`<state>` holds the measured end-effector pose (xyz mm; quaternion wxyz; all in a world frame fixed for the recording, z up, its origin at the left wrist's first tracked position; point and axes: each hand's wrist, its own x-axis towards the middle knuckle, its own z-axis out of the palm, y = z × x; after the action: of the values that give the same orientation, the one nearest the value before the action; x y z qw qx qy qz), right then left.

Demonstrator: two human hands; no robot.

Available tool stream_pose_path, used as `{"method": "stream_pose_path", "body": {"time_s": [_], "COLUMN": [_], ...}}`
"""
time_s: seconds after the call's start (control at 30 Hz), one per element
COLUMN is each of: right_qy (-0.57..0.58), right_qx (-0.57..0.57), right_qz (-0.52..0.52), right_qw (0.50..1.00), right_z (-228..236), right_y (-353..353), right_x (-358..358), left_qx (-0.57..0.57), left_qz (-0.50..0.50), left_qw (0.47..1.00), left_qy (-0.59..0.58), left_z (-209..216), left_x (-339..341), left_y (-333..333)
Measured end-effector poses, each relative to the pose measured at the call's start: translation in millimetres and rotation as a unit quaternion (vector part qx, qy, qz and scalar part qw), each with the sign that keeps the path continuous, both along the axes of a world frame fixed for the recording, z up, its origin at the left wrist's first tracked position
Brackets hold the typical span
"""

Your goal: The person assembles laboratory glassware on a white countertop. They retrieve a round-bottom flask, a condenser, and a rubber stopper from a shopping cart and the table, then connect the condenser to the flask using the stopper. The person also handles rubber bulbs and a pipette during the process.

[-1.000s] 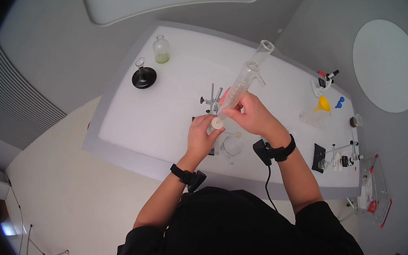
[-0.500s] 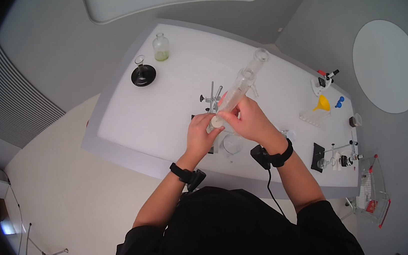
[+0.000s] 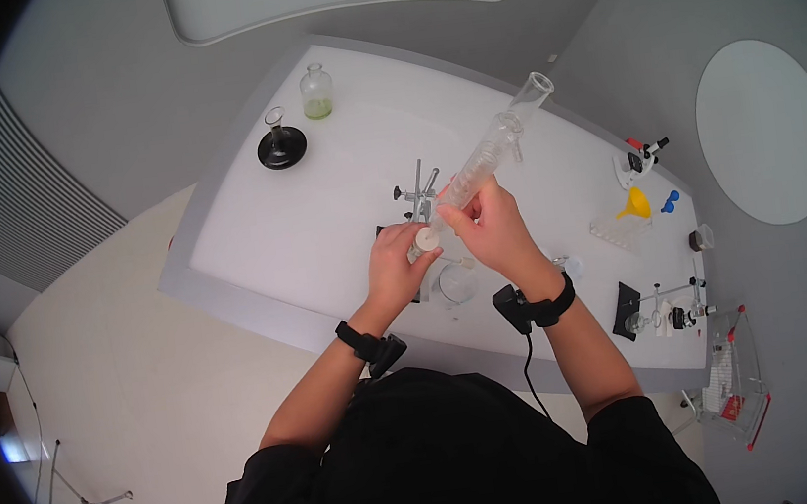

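My right hand (image 3: pixel 498 228) is closed around the lower part of a clear glass condenser (image 3: pixel 487 155) with a coiled inner tube. The condenser slants up and away to the right, its wide open end farthest from me and its narrow lower end close to my left fingers. My left hand (image 3: pixel 395 268) pinches a round, pale stopper (image 3: pixel 428 239) with a small dark spot in its top. What lies under the stopper is mostly hidden by my fingers. Just beyond my hands stands a metal stand with clamps (image 3: pixel 416 191). A round clear glass vessel (image 3: pixel 457 284) is on the table between my wrists.
At the far left are a clear bottle with green liquid (image 3: pixel 317 97) and a flask of black liquid (image 3: pixel 282 147). To the right stand a microscope (image 3: pixel 635 166), yellow funnel (image 3: pixel 634 203), test tube rack (image 3: pixel 620 229) and another clamp stand (image 3: pixel 627 310). A small shopping cart (image 3: pixel 737 383) is beside the table.
My right hand has drawn the condenser up and to the right, so its lower end has come away from the stopper. My left hand has stayed in place with the stopper.
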<state>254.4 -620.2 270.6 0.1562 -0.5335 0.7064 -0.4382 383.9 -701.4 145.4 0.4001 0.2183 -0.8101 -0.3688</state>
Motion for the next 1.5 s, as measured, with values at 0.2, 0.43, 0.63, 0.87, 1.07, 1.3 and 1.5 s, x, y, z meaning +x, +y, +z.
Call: {"method": "stream_pose_path", "body": {"time_s": [0.2,0.43,0.63,0.87,1.07,1.3,1.5], "right_qy": [-0.018,-0.194,-0.283,-0.412,-0.307,-0.054,0.06], "right_qx": [-0.052,-0.236,-0.159,-0.097,-0.06,0.155,0.31], "right_qz": [-0.034,-0.069,-0.105,-0.114,-0.161,-0.239,-0.204], "right_qw": [0.998,0.95,0.94,0.899,0.936,0.957,0.927], "right_z": [-19,14,11,-10,-44,-114,-223], "right_y": [1,30,86,132,169,226,240], "right_x": [1,-20,-49,-57,-78,-113,-99], "left_qx": [0.007,0.023,0.033,0.055,0.077,0.102,0.142], "left_qz": [-0.009,0.002,-0.005,-0.021,-0.049,0.001,0.093], "left_qw": [1.0,1.0,0.999,0.998,0.996,0.995,0.983], "left_qy": [-0.016,-0.002,0.001,-0.008,-0.019,0.002,-0.065], "left_z": [2,-6,-2,-2,1,-8,-40], "left_x": [0,0,-1,-4,-3,43,98], "left_y": [-4,-3,-1,-3,-3,-7,-1]}}
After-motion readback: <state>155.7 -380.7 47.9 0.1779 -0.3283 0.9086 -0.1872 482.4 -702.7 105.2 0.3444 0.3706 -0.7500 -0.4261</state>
